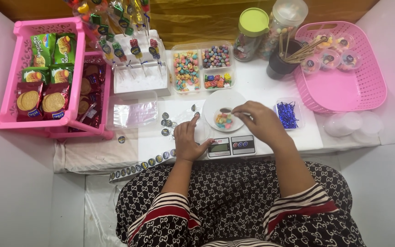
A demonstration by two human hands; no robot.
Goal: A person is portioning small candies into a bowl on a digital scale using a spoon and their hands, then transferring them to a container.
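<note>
Two hands | left hand (187,142) flat, grip open | right hand (261,120) pinching spoon (228,110) over bowl (212,107)

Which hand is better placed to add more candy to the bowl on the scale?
Probably the right hand: its fingers hold a small spoon right over the white bowl on the scale. The left hand rests flat beside the bowl, near the round stickers.

You have green and red snack packets (42,75) in the pink rack at your left, round stickers (165,123) by your left hand (188,142), and the scale's grey screen (219,147) before you
</note>
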